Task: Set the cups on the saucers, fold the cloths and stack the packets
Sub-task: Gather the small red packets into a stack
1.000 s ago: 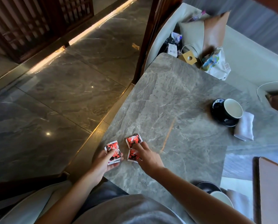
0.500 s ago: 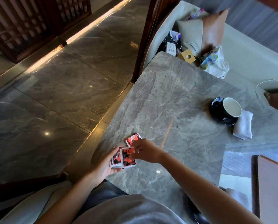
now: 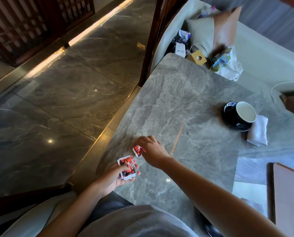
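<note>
Head view: you are working at the near left corner of the table [image 3: 185, 103], on the packet-stacking step.
Left hand [image 3: 114, 179]: it sits palm up at the near left edge, with fingers and thumb curled round the stack [image 3: 127, 167] of red packets. It looks like two packets, though I cannot be sure.
Right hand [image 3: 151, 150]: it is just beyond the left, fingertips bent down and pinching the loose packet [image 3: 138, 150]. I cannot tell whether the packet has left the surface.
Cup [image 3: 245, 111]: it stands on its saucer [image 3: 230, 115] toward the right edge, with a folded cloth [image 3: 257, 131] touching the saucer. That setting looks finished.
Next move: carry the packet back over the stack, square its edges to those below, and let go only once your left thumb pins it. These look thin and slick, so a tilted palm could let them slide.
Change: a second ago the three packets lay apart on the table. Half a second ago your right hand was laying one onto the packet in your left. It has since let go and reached out to the last packet, which lies where it did.
</note>
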